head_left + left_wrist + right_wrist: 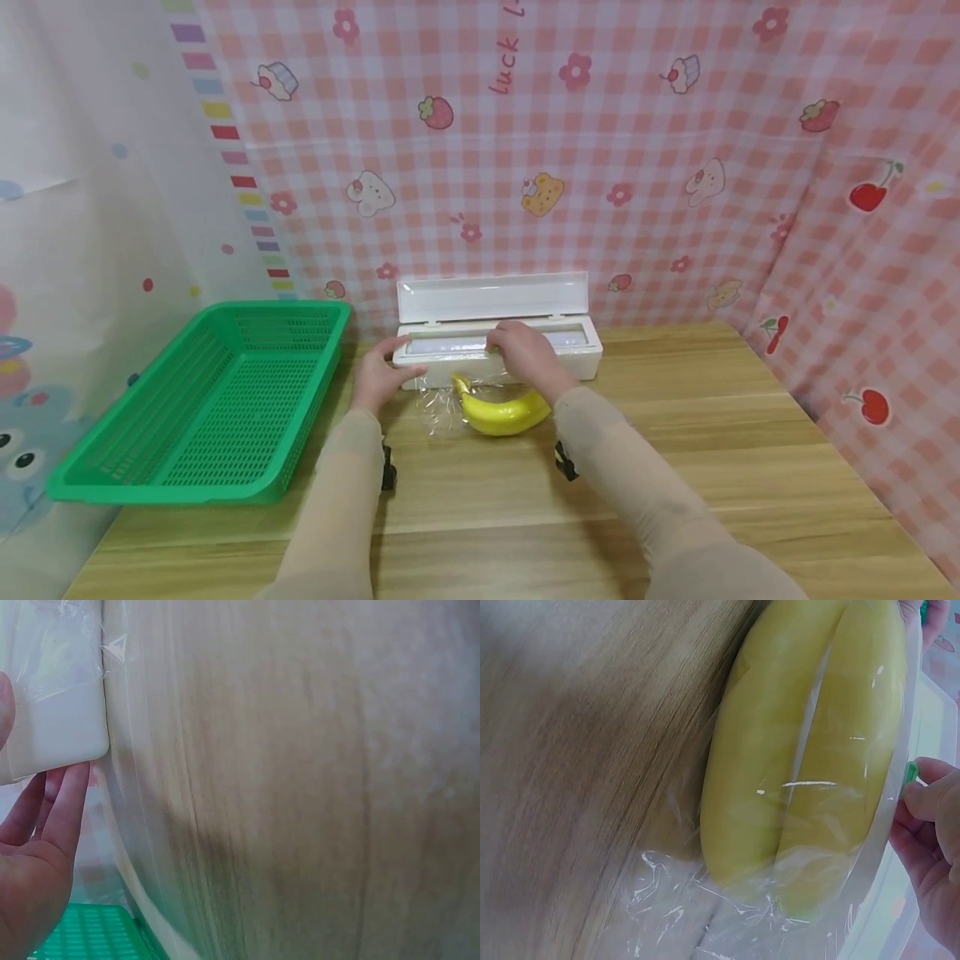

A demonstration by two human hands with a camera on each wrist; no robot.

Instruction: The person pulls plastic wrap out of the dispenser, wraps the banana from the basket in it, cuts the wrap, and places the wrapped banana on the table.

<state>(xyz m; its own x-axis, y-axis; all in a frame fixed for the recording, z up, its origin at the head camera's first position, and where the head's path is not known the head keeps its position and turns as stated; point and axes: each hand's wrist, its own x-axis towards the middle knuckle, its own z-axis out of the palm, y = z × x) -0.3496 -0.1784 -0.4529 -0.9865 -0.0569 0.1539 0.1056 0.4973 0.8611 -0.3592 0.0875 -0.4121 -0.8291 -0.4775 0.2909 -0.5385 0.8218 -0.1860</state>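
A white cling film dispenser (pixel 480 367) lies across the back of the table with its lid (pixel 495 298) raised. My left hand (pixel 375 374) grips its left end, thumb at the front; in the left wrist view the fingers (pixel 67 806) lie against the end wall. With my right hand (pixel 521 354) I pinch a small green slider (pixel 911 773) on the dispenser's front edge. Clear cling film (pixel 442 408) hangs from the dispenser over a yellow banana (pixel 506 415) directly in front of it. Close up, the film (pixel 667 900) looks wrinkled past the banana's end.
To the left stands a green perforated basket (pixel 300 429), with nothing visible in it. The wood-grain table (pixel 480 517) stretches toward me and to the right. Behind the dispenser hangs a pink checked cloth (pixel 480 167).
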